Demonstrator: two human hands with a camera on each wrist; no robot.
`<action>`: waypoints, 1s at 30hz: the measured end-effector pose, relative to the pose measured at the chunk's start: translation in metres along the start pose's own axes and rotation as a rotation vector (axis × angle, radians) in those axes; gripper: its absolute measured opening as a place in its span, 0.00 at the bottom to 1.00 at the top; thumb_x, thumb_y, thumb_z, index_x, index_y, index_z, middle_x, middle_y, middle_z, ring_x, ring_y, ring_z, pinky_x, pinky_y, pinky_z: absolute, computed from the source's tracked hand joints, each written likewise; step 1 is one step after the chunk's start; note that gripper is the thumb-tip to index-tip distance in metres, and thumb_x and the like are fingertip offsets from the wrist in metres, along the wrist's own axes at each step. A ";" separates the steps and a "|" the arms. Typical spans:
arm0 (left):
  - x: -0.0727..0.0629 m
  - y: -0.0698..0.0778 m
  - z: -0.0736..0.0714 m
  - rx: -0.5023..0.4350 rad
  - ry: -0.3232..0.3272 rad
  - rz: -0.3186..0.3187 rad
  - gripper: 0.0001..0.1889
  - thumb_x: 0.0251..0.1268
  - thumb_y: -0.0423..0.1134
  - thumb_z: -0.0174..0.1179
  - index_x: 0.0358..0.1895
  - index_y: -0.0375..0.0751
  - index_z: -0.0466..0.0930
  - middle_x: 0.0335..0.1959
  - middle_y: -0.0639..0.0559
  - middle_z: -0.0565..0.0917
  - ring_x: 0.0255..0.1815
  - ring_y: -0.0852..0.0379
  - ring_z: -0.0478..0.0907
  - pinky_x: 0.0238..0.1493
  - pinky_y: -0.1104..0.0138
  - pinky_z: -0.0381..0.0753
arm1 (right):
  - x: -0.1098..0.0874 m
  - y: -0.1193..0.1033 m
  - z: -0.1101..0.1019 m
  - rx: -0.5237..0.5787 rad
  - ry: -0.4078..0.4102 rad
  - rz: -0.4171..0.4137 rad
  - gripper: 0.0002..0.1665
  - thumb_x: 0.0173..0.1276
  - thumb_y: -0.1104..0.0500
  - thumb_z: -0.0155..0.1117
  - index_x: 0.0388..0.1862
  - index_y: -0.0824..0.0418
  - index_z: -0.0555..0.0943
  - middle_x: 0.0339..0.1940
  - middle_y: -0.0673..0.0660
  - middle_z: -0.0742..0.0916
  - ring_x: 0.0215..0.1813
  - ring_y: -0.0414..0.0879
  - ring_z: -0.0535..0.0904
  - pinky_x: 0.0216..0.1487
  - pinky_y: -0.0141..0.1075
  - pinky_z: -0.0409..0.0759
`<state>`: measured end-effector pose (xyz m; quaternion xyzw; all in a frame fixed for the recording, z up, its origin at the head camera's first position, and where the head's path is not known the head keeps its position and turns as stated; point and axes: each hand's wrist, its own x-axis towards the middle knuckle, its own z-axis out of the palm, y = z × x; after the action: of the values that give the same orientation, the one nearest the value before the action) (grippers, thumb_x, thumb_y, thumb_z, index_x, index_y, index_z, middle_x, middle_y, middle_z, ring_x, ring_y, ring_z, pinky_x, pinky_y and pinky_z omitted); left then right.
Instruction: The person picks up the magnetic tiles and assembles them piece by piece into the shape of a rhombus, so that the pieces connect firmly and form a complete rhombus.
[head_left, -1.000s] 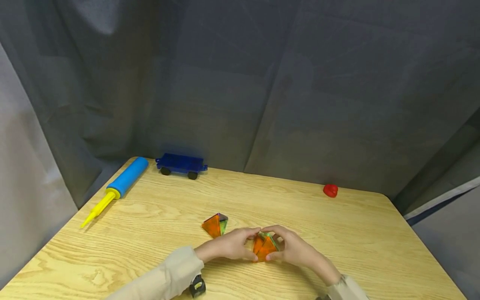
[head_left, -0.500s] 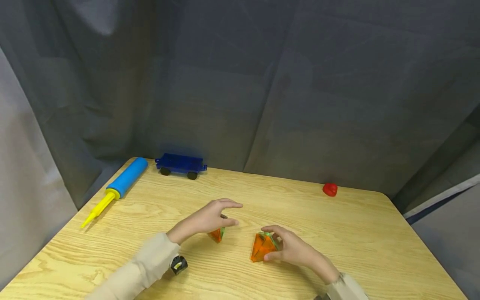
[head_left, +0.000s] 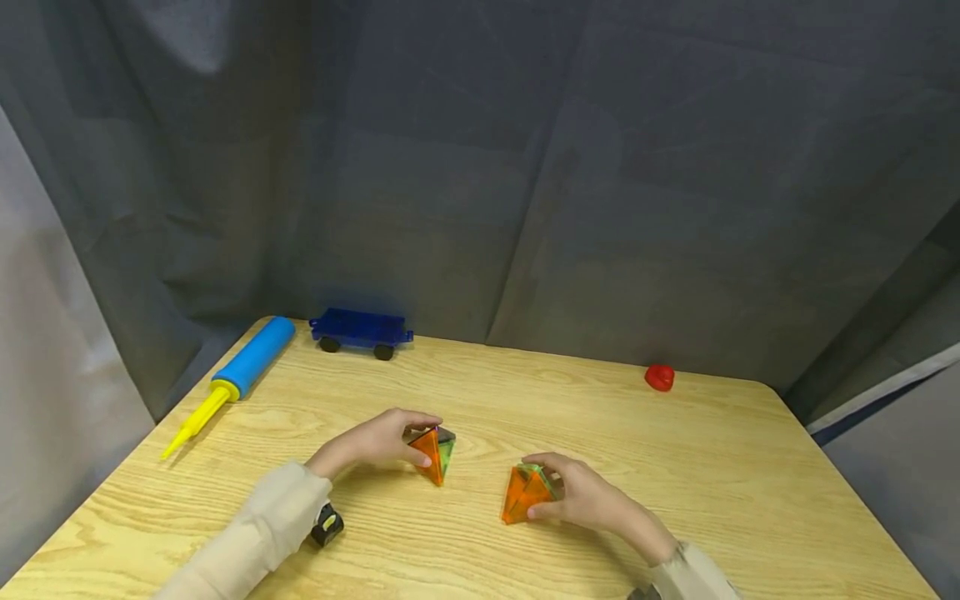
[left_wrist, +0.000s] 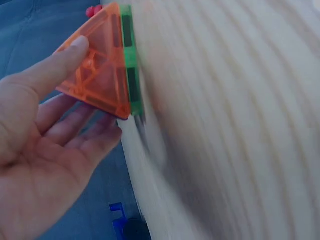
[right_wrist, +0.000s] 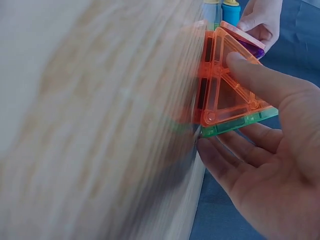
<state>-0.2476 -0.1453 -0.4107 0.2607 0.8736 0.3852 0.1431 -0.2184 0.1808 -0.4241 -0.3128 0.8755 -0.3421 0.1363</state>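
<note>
Two small pyramids built of translucent magnetic tiles stand apart on the wooden table. My left hand (head_left: 375, 439) holds the left pyramid (head_left: 432, 447), which shows orange, green and dark purple faces. In the left wrist view the thumb lies on its orange tile (left_wrist: 107, 62) while the other fingers reach behind it. The right pyramid (head_left: 517, 496), orange with green, is in the grasp of my right hand (head_left: 588, 497). Its thumb presses an orange face (right_wrist: 220, 92) in the right wrist view, with the fingers curled under the green edge (right_wrist: 240, 122).
At the back left stands a dark blue toy wagon (head_left: 360, 327) on black wheels. Left of it lies a blue and yellow hand pump (head_left: 255, 357). A small red object (head_left: 660, 377) sits near the back right edge. Grey curtains hang behind the table (head_left: 675, 467).
My left hand has let go of the right pyramid, moved left and taken hold of the left one. The right hand stays in place on its pyramid.
</note>
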 end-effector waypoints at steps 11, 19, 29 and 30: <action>0.005 0.005 0.010 -0.028 -0.016 0.059 0.28 0.58 0.33 0.66 0.62 0.29 0.71 0.57 0.38 0.78 0.59 0.42 0.74 0.60 0.52 0.72 | 0.002 0.000 0.000 0.022 -0.010 0.013 0.39 0.59 0.54 0.72 0.64 0.71 0.69 0.52 0.60 0.81 0.52 0.55 0.78 0.50 0.44 0.80; 0.005 0.013 0.022 -0.031 -0.012 0.064 0.28 0.59 0.35 0.66 0.62 0.31 0.72 0.57 0.39 0.78 0.59 0.43 0.74 0.61 0.51 0.70 | 0.009 -0.003 0.001 -0.013 0.005 0.014 0.39 0.59 0.54 0.71 0.64 0.70 0.69 0.52 0.62 0.82 0.52 0.57 0.79 0.49 0.45 0.80; 0.012 0.021 0.035 -0.040 -0.034 0.086 0.27 0.60 0.37 0.65 0.63 0.33 0.72 0.58 0.41 0.77 0.60 0.47 0.74 0.61 0.55 0.71 | 0.026 -0.006 0.005 -0.058 0.003 -0.003 0.38 0.59 0.53 0.72 0.64 0.69 0.70 0.55 0.65 0.81 0.53 0.58 0.79 0.50 0.45 0.80; 0.013 0.021 0.036 -0.038 -0.035 0.090 0.27 0.60 0.37 0.65 0.63 0.33 0.72 0.58 0.41 0.78 0.60 0.47 0.74 0.61 0.55 0.71 | 0.027 -0.007 0.005 -0.054 0.000 -0.004 0.38 0.59 0.53 0.72 0.64 0.69 0.70 0.55 0.65 0.81 0.53 0.58 0.79 0.50 0.45 0.80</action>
<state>-0.2342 -0.1044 -0.4193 0.3038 0.8509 0.4031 0.1456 -0.2336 0.1572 -0.4236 -0.3182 0.8837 -0.3188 0.1272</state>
